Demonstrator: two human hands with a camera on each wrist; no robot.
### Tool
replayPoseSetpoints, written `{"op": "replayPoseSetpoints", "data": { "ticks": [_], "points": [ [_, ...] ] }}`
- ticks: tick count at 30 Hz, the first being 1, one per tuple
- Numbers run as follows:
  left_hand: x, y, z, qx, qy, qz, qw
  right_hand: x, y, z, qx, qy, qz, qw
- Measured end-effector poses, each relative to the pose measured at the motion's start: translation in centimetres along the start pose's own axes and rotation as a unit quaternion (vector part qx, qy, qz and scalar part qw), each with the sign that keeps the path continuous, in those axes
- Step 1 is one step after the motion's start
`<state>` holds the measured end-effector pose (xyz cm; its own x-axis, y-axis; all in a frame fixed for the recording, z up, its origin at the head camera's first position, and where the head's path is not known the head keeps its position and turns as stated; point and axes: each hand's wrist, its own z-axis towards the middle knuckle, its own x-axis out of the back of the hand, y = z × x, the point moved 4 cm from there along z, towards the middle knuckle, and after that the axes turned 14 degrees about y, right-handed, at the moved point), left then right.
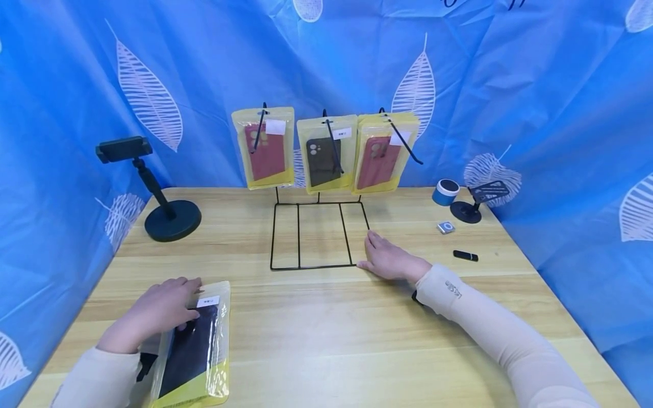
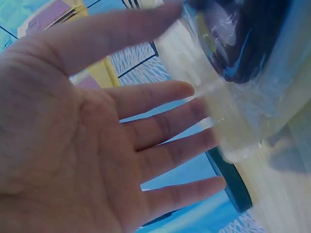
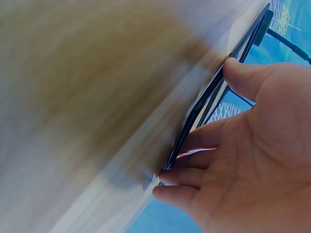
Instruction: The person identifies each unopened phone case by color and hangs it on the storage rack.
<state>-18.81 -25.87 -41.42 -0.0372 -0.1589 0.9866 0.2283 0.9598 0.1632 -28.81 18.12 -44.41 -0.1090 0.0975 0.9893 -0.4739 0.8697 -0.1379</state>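
At lower left, the left hand (image 1: 158,311) lies open with straight fingers on a bagged phone case (image 1: 194,348). The right hand (image 1: 390,260), open and flat on the table (image 1: 326,328), touches the wire display rack (image 1: 313,235) at frame centre.

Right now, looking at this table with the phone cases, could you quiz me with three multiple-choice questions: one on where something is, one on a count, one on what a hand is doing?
1. Where does the packaged black phone case lie?
A. hung on the rack
B. flat on the table's near left part
C. beside the blue speaker

2. How many yellow packages hang on the wire rack?
A. two
B. three
C. five

3. What is the right hand doing?
A. lying flat against the rack's base at its near right corner
B. lifting the small black stick
C. holding a package in the air

Answers:
1 B: it lies on the wooden table with the left hand resting on it, fingers straight.
2 B: two red cases and one dark case hang side by side.
3 A: fingers stretched on the tabletop, thumb at the wire frame.
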Motion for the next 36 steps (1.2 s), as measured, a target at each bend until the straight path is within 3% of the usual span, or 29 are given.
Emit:
{"op": "replayPoseSetpoints", "data": {
  "ticks": [10,16,19,24,31,33,36],
  "points": [
    [-0.5,0.0,0.6,0.005,0.033,-0.026,0.9991,-0.3,0.2,0.1,-0.001,0.004,0.003,1.0],
    [0.2,0.6,0.8,0.019,0.048,-0.094,0.9942,-0.4,0.4,0.2,0.001,0.004,-0.005,1.0],
    [1.3,1.3,0.9,0.023,0.078,-0.126,0.9887,-0.3,0.3,0.2,0.002,0.004,-0.001,1.0],
    [3.6,3.6,1.6,0.003,0.149,-0.177,0.9728,-0.1,0.3,0.0,0.004,0.006,0.003,1.0],
    [7.3,8.6,4.0,-0.062,0.199,-0.231,0.9504,0.0,0.3,0.1,0.001,0.008,0.001,1.0],
    [8.1,9.8,4.9,-0.085,0.227,-0.25,0.9374,0.0,0.2,0.2,-0.001,0.008,0.005,1.0],
    [9.5,12.1,6.1,-0.142,0.286,-0.273,0.9074,0.1,0.1,0.1,-0.003,0.005,0.006,1.0]
  ]
}}
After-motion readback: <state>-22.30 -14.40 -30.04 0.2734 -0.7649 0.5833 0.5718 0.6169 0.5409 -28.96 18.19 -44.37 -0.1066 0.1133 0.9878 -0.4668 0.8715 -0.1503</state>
